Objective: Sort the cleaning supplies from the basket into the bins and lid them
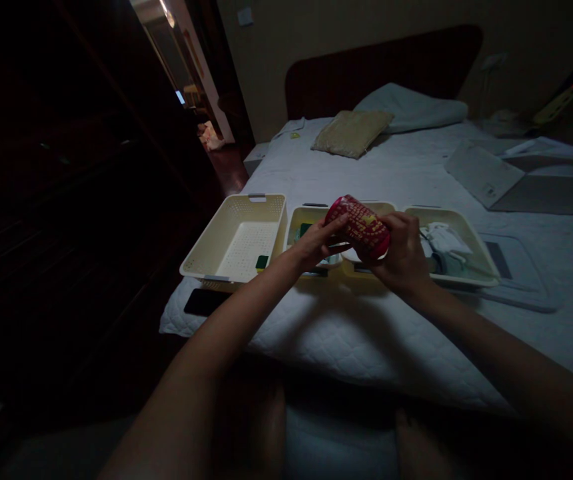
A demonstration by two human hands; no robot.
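A red can with yellow lettering (359,225) is held tilted between my two hands, above the baskets on the bed. My left hand (320,241) grips it at its left end, thumb across the side. Around its right end my right hand (400,257) is closed. Just below are two cream plastic baskets, partly hidden by my hands; the left one (294,223) has green things in it. To the right, another cream basket (484,257) holds white crumpled plastic and a dark cable. At left, a larger cream basket (201,250) contains a green and yellow sponge (261,263).
A black phone (205,302) lies on the white quilt (346,333) before the large basket. Under the right basket is a clear flat lid (526,273). Farther back are a yellowish pillow (351,132), a white open box (541,183) and a dark headboard (381,70).
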